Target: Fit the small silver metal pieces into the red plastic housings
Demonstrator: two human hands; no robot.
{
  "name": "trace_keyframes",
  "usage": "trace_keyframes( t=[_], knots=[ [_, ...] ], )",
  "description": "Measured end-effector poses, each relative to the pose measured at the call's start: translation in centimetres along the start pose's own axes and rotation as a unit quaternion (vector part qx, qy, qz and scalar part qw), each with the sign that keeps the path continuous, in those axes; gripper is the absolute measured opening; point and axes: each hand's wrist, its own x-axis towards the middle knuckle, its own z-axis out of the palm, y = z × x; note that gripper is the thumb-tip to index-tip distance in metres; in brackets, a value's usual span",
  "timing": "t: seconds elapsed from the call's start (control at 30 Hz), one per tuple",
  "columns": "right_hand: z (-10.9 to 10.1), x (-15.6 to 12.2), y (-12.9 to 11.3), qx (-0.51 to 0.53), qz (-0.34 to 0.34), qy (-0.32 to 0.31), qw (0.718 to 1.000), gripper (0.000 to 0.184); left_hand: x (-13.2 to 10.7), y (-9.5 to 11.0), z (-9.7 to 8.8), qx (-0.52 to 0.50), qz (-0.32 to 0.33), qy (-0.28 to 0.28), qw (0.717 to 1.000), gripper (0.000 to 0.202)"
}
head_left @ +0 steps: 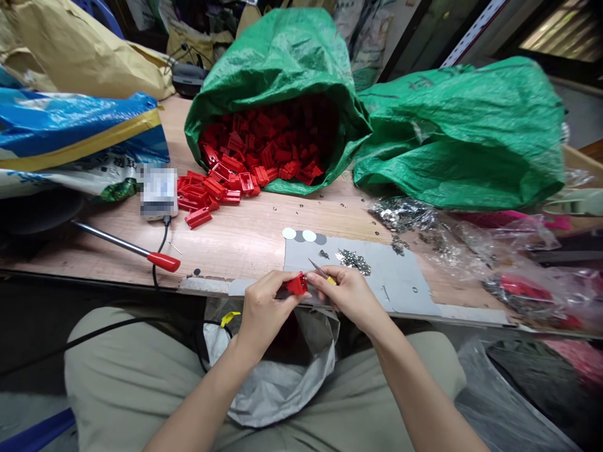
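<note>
My left hand (264, 307) is closed on a small red plastic part (297, 284), held just over the table's front edge. My right hand (346, 292) pinches thin metal tweezers (318, 269) with a yellow grip, their tip pointing up and left, right beside the red part. Both hands meet above a grey bag (277, 376) that lies open in my lap. On the grey mat (400, 282) just beyond the hands lies a small heap of tiny metal pieces (353, 258).
A green sack (277, 56) lies open at the back, spilling several red parts (211, 188) onto the wooden table (235, 232). A second green sack (461, 132) lies to its right. A red-handled rod (127, 246), a blue bag (70, 138) and clear bags of parts (527, 289) flank the mat.
</note>
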Motion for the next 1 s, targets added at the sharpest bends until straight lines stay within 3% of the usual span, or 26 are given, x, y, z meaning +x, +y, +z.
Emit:
trace_keyframes(
  t=[0.13,0.27,0.57,1.0],
  knots=[
    [-2.1,-1.0,0.6,0.053,-0.024,-0.050,0.997,0.042,0.1,0.2,-0.2,-0.002,-0.019,-0.013,1.000,0.025],
    [-3.3,-1.5,1.2,-0.019,-0.026,-0.092,0.995,0.035,0.3,0.7,-0.5,0.014,-0.036,-0.041,0.998,0.026],
    [-3.2,-0.9,1.5,0.000,-0.025,-0.122,0.992,0.036,0.5,0.7,-0.9,0.024,-0.039,-0.057,0.997,0.024],
    [-3.0,-0.7,1.0,-0.010,-0.014,-0.116,0.993,0.033,0.6,1.0,-1.1,0.024,-0.046,-0.066,0.996,0.023]
  ],
)
